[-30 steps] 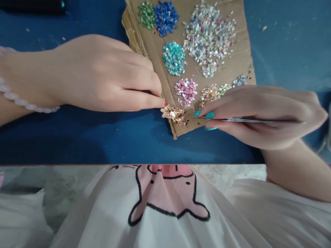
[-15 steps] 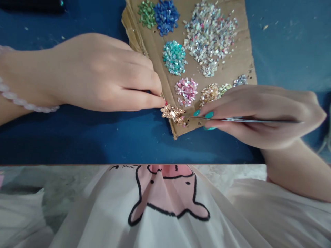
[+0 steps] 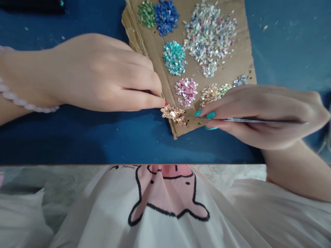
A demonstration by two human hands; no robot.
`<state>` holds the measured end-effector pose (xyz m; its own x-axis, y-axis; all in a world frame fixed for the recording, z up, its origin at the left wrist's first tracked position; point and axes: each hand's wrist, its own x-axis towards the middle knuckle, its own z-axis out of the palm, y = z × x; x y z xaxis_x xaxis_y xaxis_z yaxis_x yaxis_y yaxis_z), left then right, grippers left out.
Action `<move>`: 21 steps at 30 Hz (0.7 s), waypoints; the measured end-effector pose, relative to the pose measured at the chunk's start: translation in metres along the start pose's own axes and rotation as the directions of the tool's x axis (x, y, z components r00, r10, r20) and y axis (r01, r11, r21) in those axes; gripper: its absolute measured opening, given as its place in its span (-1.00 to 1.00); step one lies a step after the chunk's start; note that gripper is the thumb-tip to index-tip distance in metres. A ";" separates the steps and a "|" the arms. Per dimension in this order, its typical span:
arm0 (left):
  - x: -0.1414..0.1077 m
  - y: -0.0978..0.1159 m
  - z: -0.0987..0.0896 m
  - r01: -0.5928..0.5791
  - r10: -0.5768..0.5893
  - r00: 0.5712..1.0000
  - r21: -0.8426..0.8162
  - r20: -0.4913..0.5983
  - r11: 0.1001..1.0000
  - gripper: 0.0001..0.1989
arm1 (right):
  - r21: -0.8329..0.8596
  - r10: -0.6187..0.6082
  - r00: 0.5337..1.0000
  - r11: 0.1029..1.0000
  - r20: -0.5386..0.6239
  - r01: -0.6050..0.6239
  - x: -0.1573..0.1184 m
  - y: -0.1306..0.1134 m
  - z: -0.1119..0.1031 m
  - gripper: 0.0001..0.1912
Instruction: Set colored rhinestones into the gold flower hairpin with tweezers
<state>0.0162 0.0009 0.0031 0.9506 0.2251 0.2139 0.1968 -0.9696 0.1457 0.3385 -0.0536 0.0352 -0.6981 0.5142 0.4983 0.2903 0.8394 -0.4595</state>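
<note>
My left hand is closed, its fingertips pinching the edge of a small gold-coloured ornament with petal-like shapes and a few pink bits. The ornament is over the near left corner of a cardboard sheet. In my right hand, thumb and fingers are closed around thin metal tweezers. Their tips point left and lie at or very near the ornament's right side; I cannot tell whether they touch it or grip a chip. A pile of pink chips lies just beyond the ornament.
On the cardboard are piles of teal chips, blue chips, green chips, gold chips and a large mixed heap. The blue table ends at a near edge. A black object sits at the far left.
My right hand and the tweezers have shifted slightly to the right. My left hand and the ornament have stayed in place.
</note>
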 end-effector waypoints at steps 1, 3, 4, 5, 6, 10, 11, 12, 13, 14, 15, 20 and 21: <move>0.000 0.000 0.000 -0.023 0.023 1.000 0.004 0.000 1.000 -0.44 | -0.002 -0.003 1.000 1.000 0.008 0.003 0.000 0.000 0.000 -0.85; 0.000 0.001 0.000 0.007 -0.007 1.000 -0.006 -0.005 1.000 -0.44 | 0.004 -0.011 0.999 1.000 0.031 0.011 0.001 0.001 0.000 -0.86; 0.001 0.002 0.000 0.035 -0.035 0.999 -0.011 0.003 0.999 -0.44 | 0.010 -0.019 0.999 1.000 0.039 0.019 0.001 0.001 -0.001 -0.85; 0.001 0.002 0.000 0.030 -0.030 1.000 -0.016 0.000 0.999 -0.45 | 0.016 -0.027 0.999 1.000 0.040 0.027 0.001 0.002 -0.001 -0.85; 0.001 0.002 0.001 0.020 -0.020 1.000 -0.018 -0.003 1.000 -0.46 | 0.021 -0.028 0.999 0.999 0.037 0.027 0.001 0.003 -0.001 -0.85; 0.000 0.000 0.000 -0.019 0.019 1.000 0.006 -0.010 1.000 -0.46 | 0.034 -0.025 0.998 0.999 0.061 0.023 0.002 0.004 -0.003 -0.86; 0.000 -0.001 0.000 -0.018 0.018 1.000 0.019 -0.009 1.000 -0.47 | 0.038 -0.027 0.997 0.999 0.072 0.024 0.001 0.004 -0.003 -0.86; 0.000 -0.003 0.000 -0.028 0.028 1.000 0.035 -0.010 0.999 -0.48 | 0.043 -0.029 0.997 0.999 0.072 0.026 0.000 0.004 -0.002 -0.86; 0.000 -0.004 -0.001 -0.049 0.051 0.999 0.065 -0.020 0.997 -0.49 | 0.049 -0.025 0.998 0.999 0.058 0.022 -0.001 0.003 -0.002 -0.86; 0.000 -0.004 -0.001 -0.068 0.069 0.997 0.079 -0.018 0.995 -0.51 | 0.056 -0.015 0.999 0.998 0.039 0.013 -0.003 0.003 0.000 -0.87; 0.000 -0.004 -0.002 -0.100 0.101 0.995 0.081 -0.003 0.992 -0.52 | 0.068 0.000 1.000 0.998 0.011 -0.001 -0.005 0.003 0.001 -0.88; 0.000 -0.001 -0.006 -0.067 0.070 0.997 0.111 -0.026 0.992 -0.50 | 0.100 0.024 0.999 0.995 -0.038 -0.021 -0.013 0.006 0.008 -0.92; 0.000 -0.001 -0.006 -0.084 0.085 0.996 0.105 -0.006 0.991 -0.51 | 0.098 0.027 0.999 0.995 -0.040 -0.023 -0.014 0.006 0.008 -0.90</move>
<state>0.0146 0.0026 0.0088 0.9624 0.1424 0.2313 0.1405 -0.9898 0.0248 0.3447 -0.0572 0.0193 -0.6634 0.5435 0.5143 0.2408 0.8058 -0.5410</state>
